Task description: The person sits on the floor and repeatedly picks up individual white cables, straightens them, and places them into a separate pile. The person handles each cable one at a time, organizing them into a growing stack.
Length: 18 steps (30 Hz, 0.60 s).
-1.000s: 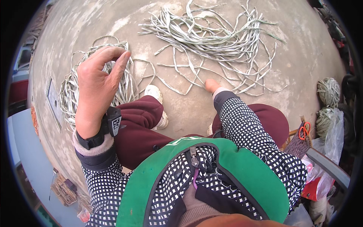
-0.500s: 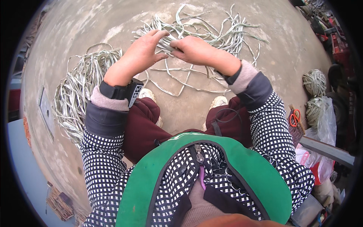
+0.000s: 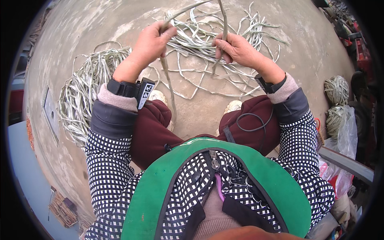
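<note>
In front of me, both hands are raised and closed on lengths of a pale grey-green strand. My left hand (image 3: 152, 42) pinches one length (image 3: 169, 82), which hangs down toward my left shoe and also rises past the fingers. Between thumb and fingers, my right hand (image 3: 240, 49) grips another length (image 3: 223, 20) with a short end hanging below. Both lengths run up to the top edge of the picture; whether they join there I cannot tell. Behind the hands, a loose spread of similar strands (image 3: 192, 34) lies on the concrete floor.
A large heap of strands (image 3: 86, 88) lies at left, beside a flat floor plate (image 3: 50, 114). On the right are wound balls of strand (image 3: 337, 90), a clear plastic bag (image 3: 347, 130) and a metal bar (image 3: 348, 162). A bundle of sticks (image 3: 63, 212) sits lower left.
My hands have moved apart, the right one to the right. Long strand lengths now show in both hands, stretching upward; before, the hands were close together over the spread strands.
</note>
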### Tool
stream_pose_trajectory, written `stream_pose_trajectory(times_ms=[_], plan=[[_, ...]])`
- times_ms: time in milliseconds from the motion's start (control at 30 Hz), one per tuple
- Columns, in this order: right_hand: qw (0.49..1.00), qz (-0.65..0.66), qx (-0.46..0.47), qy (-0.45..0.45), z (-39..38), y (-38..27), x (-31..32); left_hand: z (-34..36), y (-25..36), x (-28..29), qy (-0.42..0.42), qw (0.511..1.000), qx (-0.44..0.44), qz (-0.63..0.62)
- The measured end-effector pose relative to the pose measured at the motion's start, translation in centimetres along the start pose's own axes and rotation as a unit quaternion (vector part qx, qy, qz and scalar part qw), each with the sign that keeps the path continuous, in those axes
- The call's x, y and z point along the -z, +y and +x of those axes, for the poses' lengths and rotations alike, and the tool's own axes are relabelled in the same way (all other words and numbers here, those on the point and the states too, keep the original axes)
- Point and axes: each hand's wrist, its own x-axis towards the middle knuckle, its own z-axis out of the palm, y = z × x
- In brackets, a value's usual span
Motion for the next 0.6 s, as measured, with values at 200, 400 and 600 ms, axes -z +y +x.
stream_pose_trajectory(times_ms=[200,400,600], plan=[[0.991,0.128,0.047,-0.005,0.4,-2.0,-1.9,-0.8,2.3,-3.5,-0.155,0.987,-0.036,0.036],[0.979,0.184,0.077,0.026,0.5,-2.1,-2.1,-0.8,2.9,-3.8,-0.252,0.967,-0.018,0.021],[0.978,0.151,0.112,0.091,1.5,-1.5,-3.2,-0.6,2.9,-4.1,-0.214,0.976,-0.024,-0.012]])
